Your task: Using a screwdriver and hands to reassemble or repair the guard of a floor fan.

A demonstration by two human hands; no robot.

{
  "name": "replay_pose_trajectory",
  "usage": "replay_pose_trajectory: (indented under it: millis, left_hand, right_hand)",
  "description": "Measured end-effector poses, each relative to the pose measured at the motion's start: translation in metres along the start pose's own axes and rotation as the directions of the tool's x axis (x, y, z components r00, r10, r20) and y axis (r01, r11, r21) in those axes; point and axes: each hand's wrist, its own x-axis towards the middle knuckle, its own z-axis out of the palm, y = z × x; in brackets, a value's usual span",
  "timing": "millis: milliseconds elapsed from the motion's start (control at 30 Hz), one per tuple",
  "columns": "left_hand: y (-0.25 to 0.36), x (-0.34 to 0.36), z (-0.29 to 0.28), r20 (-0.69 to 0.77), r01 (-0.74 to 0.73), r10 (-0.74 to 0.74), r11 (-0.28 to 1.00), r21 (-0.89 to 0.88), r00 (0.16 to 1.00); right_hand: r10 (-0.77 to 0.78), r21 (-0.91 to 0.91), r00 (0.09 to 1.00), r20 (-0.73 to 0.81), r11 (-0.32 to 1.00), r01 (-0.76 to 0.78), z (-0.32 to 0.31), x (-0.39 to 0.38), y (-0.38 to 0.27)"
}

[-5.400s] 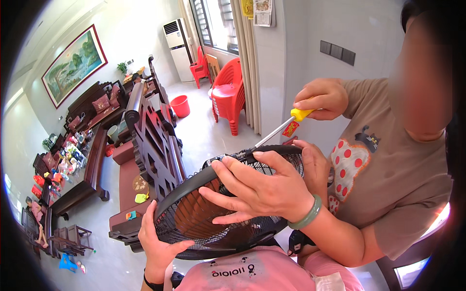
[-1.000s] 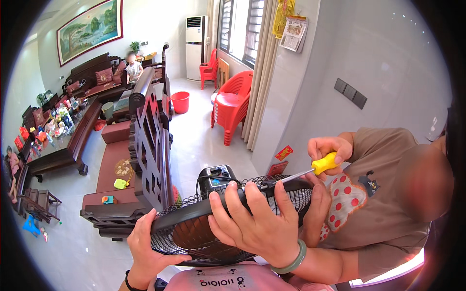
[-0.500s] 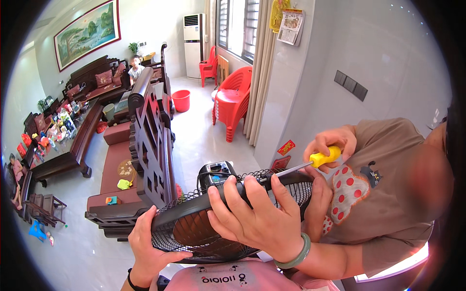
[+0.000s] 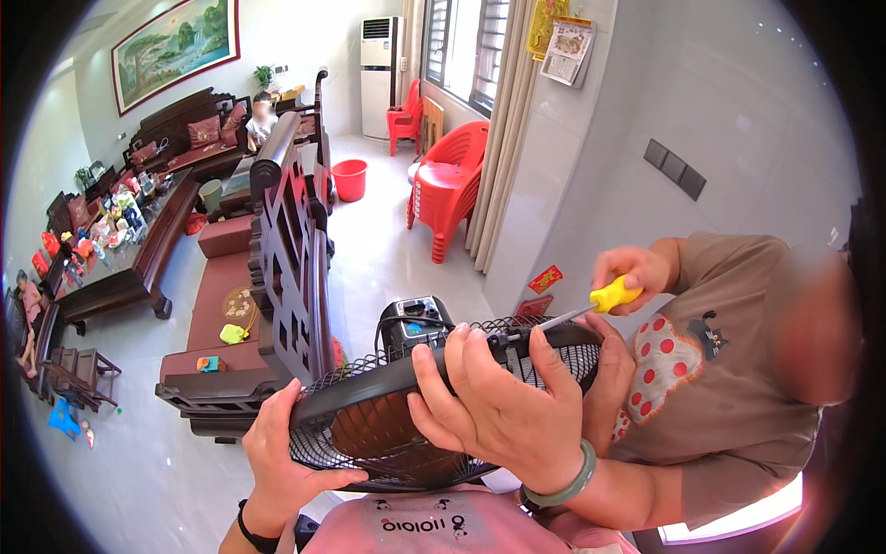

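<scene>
A black fan head point(image 4: 378, 406) with a wire guard and brown blades is tilted in front of me. My left hand point(image 4: 284, 452), a black band at its wrist, grips the left side of its rim, thumb on the guard. My right hand point(image 4: 611, 374) holds the right side, its forearm partly hidden behind a co-worker's arm. The co-worker's hand with a green bangle point(image 4: 580, 480) lies over the rim, fingertips near a small clip. Their other hand point(image 4: 637, 270) holds a yellow-handled screwdriver point(image 4: 616, 294), its shaft pointing at the clip, where fingers partly hide the tip.
Behind the fan stands a black box-like unit point(image 4: 413, 323) with a cable. A dark wooden sofa point(image 4: 217, 286) is on the left, beyond it a cluttered table point(image 4: 138, 258). Stacked red chairs point(image 4: 448, 189) and a red bucket point(image 4: 350, 180) stand farther back. A child point(image 4: 263, 125) is near the far sofa.
The view has shifted slightly. The co-worker's bangled hand has drawn its fingers closer together at the clip. The screwdriver's angle has changed slightly. Both my hands keep their hold on the fan.
</scene>
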Motion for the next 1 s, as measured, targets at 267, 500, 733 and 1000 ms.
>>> replay_pose_trajectory:
  millis: [267,500,733,1000]
  left_hand:
    - [0.005,0.006,0.003,-0.053,-0.046,0.046,0.999,-0.004,0.998]
    - [0.006,0.011,0.005,-0.042,-0.047,0.046,0.999,-0.013,0.998]
    - [0.009,0.012,0.007,-0.045,-0.018,0.017,1.0,-0.026,0.999]
    - [0.006,0.007,0.009,-0.062,0.031,-0.033,0.999,-0.035,0.998]
  right_hand:
    - [0.039,0.004,0.999,-0.002,0.999,-0.039,-0.003,-0.001,0.004]
    - [0.115,0.005,0.993,-0.013,0.993,-0.115,-0.002,0.0,0.005]
    - [0.209,0.015,0.978,-0.005,0.978,-0.209,-0.003,0.0,0.01]
    - [0.247,0.05,0.969,-0.007,0.968,-0.246,-0.001,0.0,0.012]
